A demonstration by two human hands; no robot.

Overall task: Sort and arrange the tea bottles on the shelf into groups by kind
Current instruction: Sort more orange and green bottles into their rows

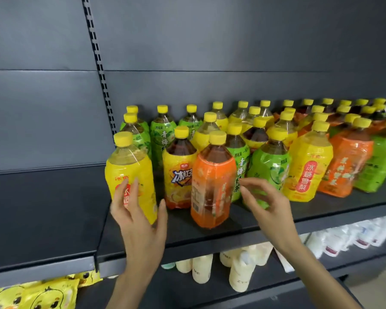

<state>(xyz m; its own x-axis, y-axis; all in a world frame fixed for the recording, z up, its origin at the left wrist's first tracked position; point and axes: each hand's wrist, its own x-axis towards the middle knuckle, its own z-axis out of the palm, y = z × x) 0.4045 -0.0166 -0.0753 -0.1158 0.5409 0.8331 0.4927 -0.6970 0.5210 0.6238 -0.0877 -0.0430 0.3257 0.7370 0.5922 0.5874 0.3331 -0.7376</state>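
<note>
The left hand (140,221) spread open before a glossy yellow-wrapped plastic bottle (129,166). The right hand (267,206) hung loosely curled — empty — beside a faceted orange-wrapped bottle (212,186).

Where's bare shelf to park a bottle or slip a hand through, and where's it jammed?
Free: the left shelf bay, bare from the yellow pear-drink bottle leftward, and the front strip of the bottle shelf ahead of the orange tea bottle. Crowded: everything behind and right of those two, bottles rows deep and packed close.
</note>
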